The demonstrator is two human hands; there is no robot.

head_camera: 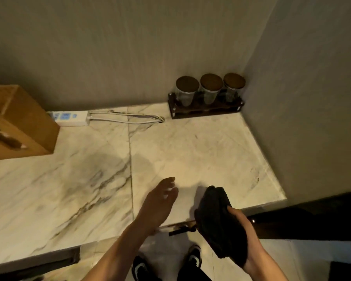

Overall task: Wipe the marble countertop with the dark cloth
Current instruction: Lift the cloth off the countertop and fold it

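Holding the dark cloth bunched in the right hand, fingers wrapped round its near side, above the front edge of the marble bench and apparently not yet pressed flat to the stone. Left hand open and relaxed, fingers spread, grasping nothing, poised over the bench just left of the cloth. Wiping not yet begun, judging by the cloth being wadded and partly off the edge. Risks from here: sweeping left could snag the white cable trailing from the power strip at the back, dragging the strip or, should the cloth be damp, pushing moisture toward the sockets. Sweeping deep into the right corner could knock the rack of three lidded jars standing against the wall, since the rack sits loose on the stone. Brushing hard toward the wooden box at far left could shove it. Keeping the cloth balled up would leave streaks and missed patches; wiping too near the front edge could let it slip off onto the floor beside the shoes.
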